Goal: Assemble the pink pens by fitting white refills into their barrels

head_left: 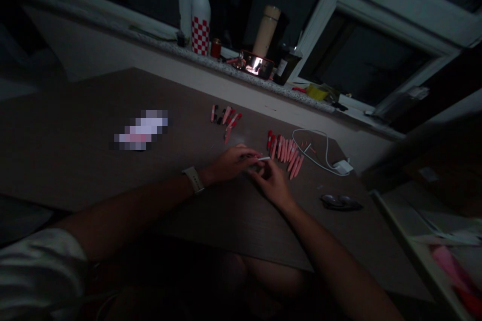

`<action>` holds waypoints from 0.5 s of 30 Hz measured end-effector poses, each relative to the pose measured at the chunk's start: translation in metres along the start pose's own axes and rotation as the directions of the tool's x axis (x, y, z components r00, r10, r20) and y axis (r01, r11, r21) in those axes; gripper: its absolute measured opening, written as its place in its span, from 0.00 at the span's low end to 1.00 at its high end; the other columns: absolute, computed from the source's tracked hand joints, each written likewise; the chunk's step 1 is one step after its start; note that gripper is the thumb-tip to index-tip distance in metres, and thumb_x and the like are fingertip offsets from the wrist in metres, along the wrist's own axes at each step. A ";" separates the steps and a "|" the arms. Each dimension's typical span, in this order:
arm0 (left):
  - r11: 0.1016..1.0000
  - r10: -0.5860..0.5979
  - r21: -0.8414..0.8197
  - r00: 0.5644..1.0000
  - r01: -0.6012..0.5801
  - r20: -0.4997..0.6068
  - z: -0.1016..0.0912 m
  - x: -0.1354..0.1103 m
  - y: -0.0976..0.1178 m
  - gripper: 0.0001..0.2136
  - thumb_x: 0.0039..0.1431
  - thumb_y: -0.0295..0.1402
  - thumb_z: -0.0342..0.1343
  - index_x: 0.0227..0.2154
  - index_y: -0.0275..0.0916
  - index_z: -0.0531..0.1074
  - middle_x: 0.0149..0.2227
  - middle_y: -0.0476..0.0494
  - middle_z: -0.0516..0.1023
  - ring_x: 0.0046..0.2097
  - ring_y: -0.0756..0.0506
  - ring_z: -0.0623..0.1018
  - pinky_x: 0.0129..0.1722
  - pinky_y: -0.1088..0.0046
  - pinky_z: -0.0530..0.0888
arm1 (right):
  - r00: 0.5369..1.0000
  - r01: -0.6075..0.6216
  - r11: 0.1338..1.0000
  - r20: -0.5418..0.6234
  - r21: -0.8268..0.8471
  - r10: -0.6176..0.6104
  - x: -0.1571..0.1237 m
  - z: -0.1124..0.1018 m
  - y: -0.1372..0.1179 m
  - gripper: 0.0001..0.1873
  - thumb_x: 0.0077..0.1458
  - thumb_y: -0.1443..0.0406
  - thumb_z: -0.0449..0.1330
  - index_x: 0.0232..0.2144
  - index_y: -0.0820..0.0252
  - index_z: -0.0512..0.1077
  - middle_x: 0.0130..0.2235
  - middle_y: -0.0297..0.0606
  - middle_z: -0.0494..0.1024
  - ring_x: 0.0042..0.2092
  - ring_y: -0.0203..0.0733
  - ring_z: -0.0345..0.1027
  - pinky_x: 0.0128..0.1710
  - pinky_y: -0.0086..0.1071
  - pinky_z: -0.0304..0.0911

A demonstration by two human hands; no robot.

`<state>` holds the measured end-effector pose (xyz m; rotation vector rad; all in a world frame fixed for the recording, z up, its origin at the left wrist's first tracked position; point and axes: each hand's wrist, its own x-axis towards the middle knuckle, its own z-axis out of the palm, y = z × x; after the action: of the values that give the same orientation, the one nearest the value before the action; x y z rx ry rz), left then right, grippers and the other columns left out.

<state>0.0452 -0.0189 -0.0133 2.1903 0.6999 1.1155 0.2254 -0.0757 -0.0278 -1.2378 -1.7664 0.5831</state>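
Over the middle of the table [226, 200], my left hand [236, 160] and my right hand [274, 183] meet with fingertips close together. A thin white stick [264, 158] shows between them, pinched by both hands as far as the dim light lets me see. My left wrist wears a watch with a pale strap [194, 180]. Just beyond my right hand lies a row of pink marker-like tubes [286, 149], some with red ends. Farther off, to the left, a smaller group of pink tubes [226, 115] lies with red and black pieces among them.
A white charger [342, 166] with a looped cable rests at the right, and black-framed glasses [341, 202] lie nearer me. A blurred-out phone-like object [141, 131] is at the left. On the windowsill stand a checkered bottle [201, 20], a beige flask [267, 30] and a dark bottle [286, 65].
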 end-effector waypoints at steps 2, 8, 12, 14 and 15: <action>1.000 -0.001 -0.031 0.999 0.002 0.036 0.001 -0.001 0.006 0.12 0.64 0.37 0.54 0.44 0.38 0.77 0.39 0.43 0.77 0.42 0.47 0.75 0.43 0.72 0.71 | 1.000 0.010 1.000 0.013 0.010 -0.010 -0.001 0.002 0.001 0.23 0.51 0.55 0.65 0.47 0.56 0.69 0.29 0.32 0.75 0.25 0.36 0.64 0.25 0.29 0.60; 0.998 -0.003 -0.069 0.998 0.007 0.057 0.002 -0.002 0.014 0.11 0.62 0.35 0.56 0.43 0.36 0.78 0.40 0.41 0.76 0.44 0.45 0.74 0.45 0.69 0.71 | 1.000 -0.006 0.986 -0.008 0.167 0.008 -0.001 0.006 0.009 0.23 0.54 0.56 0.63 0.50 0.55 0.66 0.38 0.38 0.77 0.32 0.40 0.71 0.29 0.31 0.66; 0.996 -0.002 -0.085 0.998 0.007 0.064 0.002 -0.002 0.012 0.11 0.62 0.36 0.57 0.43 0.36 0.78 0.39 0.42 0.76 0.44 0.45 0.74 0.46 0.69 0.71 | 1.000 -0.007 0.984 -0.013 0.180 0.010 -0.001 0.006 0.007 0.22 0.53 0.56 0.63 0.49 0.56 0.67 0.36 0.37 0.76 0.31 0.39 0.70 0.28 0.31 0.65; 0.996 0.013 -0.086 0.997 -0.007 0.072 0.001 -0.001 0.012 0.11 0.62 0.37 0.56 0.43 0.38 0.78 0.38 0.43 0.76 0.43 0.46 0.74 0.45 0.70 0.71 | 0.999 0.017 0.985 -0.033 0.174 -0.011 -0.002 0.005 0.005 0.21 0.52 0.57 0.64 0.47 0.56 0.67 0.34 0.35 0.75 0.29 0.37 0.68 0.27 0.30 0.64; 0.996 0.022 -0.087 0.997 -0.015 0.078 0.001 -0.001 0.012 0.11 0.62 0.38 0.56 0.42 0.38 0.78 0.38 0.43 0.75 0.43 0.46 0.74 0.44 0.70 0.71 | 0.999 0.030 0.986 -0.042 0.167 -0.023 -0.002 0.004 0.003 0.20 0.52 0.58 0.64 0.46 0.56 0.68 0.33 0.34 0.74 0.28 0.36 0.67 0.26 0.29 0.63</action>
<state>0.0478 -0.0284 -0.0060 2.1592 0.5879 1.0425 0.2237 -0.0763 -0.0330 -1.1014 -1.6623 0.6725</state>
